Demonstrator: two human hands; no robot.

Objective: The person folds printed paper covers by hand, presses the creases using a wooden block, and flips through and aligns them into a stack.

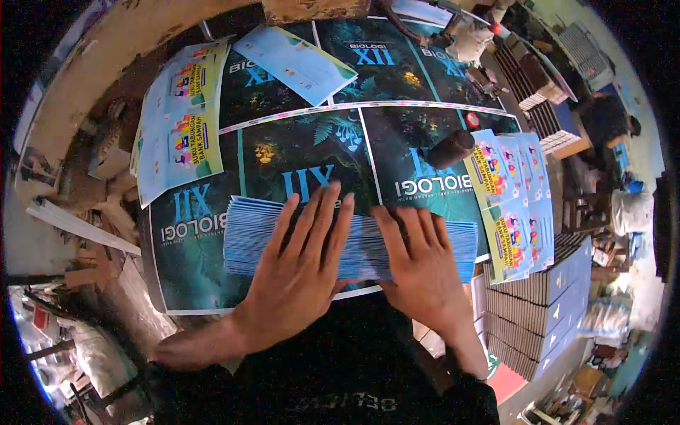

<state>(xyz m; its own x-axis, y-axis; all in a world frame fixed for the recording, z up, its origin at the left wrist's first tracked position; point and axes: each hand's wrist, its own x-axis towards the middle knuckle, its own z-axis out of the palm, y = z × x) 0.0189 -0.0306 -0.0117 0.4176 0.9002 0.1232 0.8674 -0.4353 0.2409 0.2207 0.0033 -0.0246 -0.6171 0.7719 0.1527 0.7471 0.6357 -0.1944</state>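
A row of folded paper sheets [361, 237], packed with their blue and white edges upward, lies before me on the covered table. My left hand [301, 248] rests across its left-middle part, fingers stretched and spread, the tips reaching past the far edge. Over the right part lies my right hand [421, 262], its fingers extended across the row and the tips bent slightly at the far edge. Both thumbs are near the row's front edge, partly hidden. Beneath everything, large printed sheets [319, 152] with dark green cover designs spread over the tabletop.
Light-blue and yellow printed covers [180, 134] lie at the left, with more covers [513, 205] at the right. A single cover strip [294, 64] sits at the back. A dark cylindrical object [453, 149] stands near the right covers. Tall book stacks [538, 304] flank the table's right side.
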